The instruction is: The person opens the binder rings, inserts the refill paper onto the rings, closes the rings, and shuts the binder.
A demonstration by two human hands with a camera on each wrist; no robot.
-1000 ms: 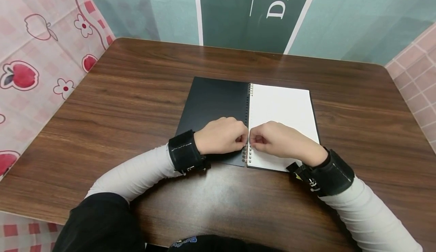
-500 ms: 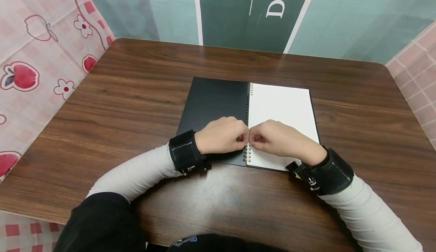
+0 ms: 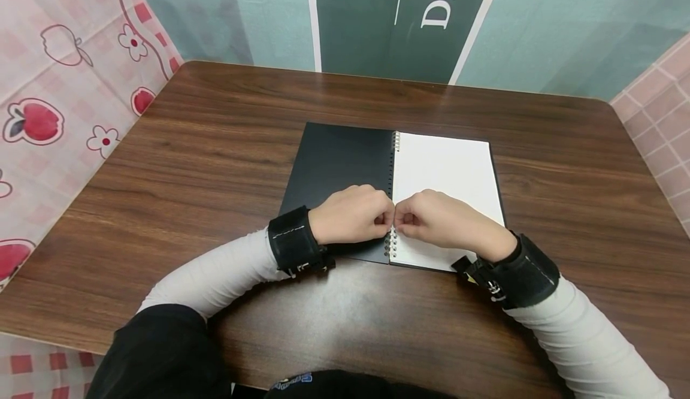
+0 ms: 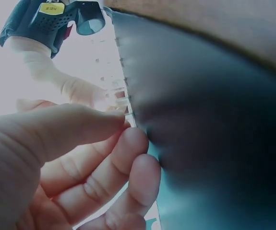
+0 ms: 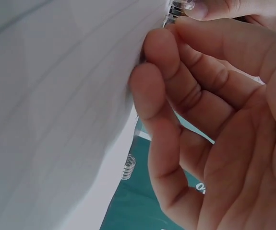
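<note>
Nearest the viewer, two pale sleeves ending in black wrist straps are seen resting on a dark wooden table (image 3: 215,147). The left hand (image 3: 353,214) and the right hand (image 3: 439,219) are brought knuckle to knuckle over the lower part of the wire spiral binding (image 3: 392,240) of an open notebook (image 3: 393,189), which lies flat under and just beyond both hands. The left hand is curled, with its fingertips (image 4: 128,139) laid against the punched edge of the black cover (image 3: 336,159); thumb and forefinger are pressed together at that edge, so the spiral is taken to be pinched, although the contact itself is blurred in the left wrist view. The right hand is likewise curled, its fingertips (image 5: 154,48) set against the edge of the white page (image 3: 444,165), and its thumb and forefinger are closed at the metal coils (image 5: 178,8) seen at the top of the right wrist view. The black cover extends to the left of and beyond the left hand; the white page extends to the right of and beyond the right hand. Farther off, the table is bordered by a teal backdrop with a dark green banner (image 3: 399,21), by an apple-patterned pink cloth (image 3: 59,69) well to the left of the left hand, and by pink tiling (image 3: 663,111) well to the right of the right hand. Compared with the frames taken before, both hands are shown in the same place at the spiral, and the notebook is unmoved.
</note>
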